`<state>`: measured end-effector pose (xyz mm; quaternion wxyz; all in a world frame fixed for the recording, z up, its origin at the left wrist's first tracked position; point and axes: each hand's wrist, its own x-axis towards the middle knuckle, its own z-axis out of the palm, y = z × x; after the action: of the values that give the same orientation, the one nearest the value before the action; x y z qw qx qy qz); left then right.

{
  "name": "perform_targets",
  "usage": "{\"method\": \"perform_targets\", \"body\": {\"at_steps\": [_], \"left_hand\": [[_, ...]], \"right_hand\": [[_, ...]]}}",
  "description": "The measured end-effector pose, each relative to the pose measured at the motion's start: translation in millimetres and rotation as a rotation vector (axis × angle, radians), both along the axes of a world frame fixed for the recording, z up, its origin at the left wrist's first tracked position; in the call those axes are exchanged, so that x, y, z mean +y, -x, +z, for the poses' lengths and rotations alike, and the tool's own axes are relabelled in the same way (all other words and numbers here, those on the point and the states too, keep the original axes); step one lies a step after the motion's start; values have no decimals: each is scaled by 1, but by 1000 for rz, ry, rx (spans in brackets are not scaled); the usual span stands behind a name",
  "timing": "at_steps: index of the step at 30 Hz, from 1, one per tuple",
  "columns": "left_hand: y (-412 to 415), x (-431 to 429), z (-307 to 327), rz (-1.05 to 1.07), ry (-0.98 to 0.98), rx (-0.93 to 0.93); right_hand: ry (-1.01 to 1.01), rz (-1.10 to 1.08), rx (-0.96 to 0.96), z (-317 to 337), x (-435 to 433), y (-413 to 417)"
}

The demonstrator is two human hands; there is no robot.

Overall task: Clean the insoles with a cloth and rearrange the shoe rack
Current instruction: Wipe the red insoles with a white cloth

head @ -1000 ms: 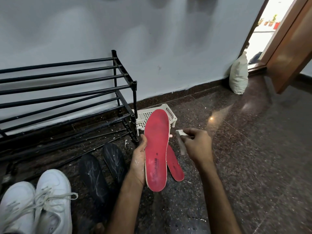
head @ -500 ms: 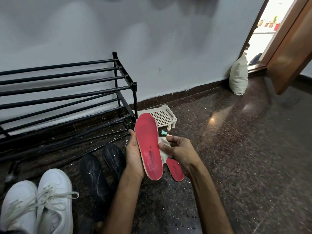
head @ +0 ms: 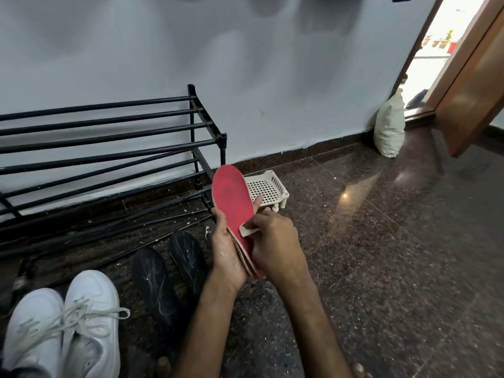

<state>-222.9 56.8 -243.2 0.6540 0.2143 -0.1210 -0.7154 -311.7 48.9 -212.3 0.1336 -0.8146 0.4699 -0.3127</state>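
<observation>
My left hand (head: 227,255) holds a red insole (head: 231,203) upright by its heel end, toe pointing up and away. My right hand (head: 275,244) presses a small whitish cloth (head: 246,230) against the middle of the insole's red face. The second red insole seen on the floor before is hidden behind my hands. Two black insoles (head: 155,285) lie on the floor to the left. The black metal shoe rack (head: 109,148) stands bare against the wall on the left.
A pair of white sneakers (head: 65,328) sits at the lower left. A white perforated plastic tray (head: 268,188) lies on the floor behind the insole. A white sack (head: 388,132) leans by the open wooden door (head: 474,85). Dark granite floor spreads to the right.
My right hand has brought the cloth from beside the insole onto its red face. The insole has tilted and moved slightly left, now covering the second red insole on the floor.
</observation>
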Motion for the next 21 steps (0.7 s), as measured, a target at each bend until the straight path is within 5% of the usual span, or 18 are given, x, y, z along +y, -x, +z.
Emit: {"method": "perform_targets", "body": {"at_steps": [6, 11, 16, 18, 21], "left_hand": [[-3, 5, -2, 128, -45, 20], [4, 2, -6, 100, -70, -8], [-6, 3, -3, 148, -71, 43], [-9, 2, -1, 173, -67, 61], [-3, 1, 0, 117, -103, -44]], "right_hand": [[-296, 204, -34, 4, -1, 10], [-86, -92, 85, 9, 3, 6], [-267, 217, 38, 15, 6, 0], [-345, 177, 89, 18, 2, 6], [-137, -25, 38, 11, 0, 7]]}}
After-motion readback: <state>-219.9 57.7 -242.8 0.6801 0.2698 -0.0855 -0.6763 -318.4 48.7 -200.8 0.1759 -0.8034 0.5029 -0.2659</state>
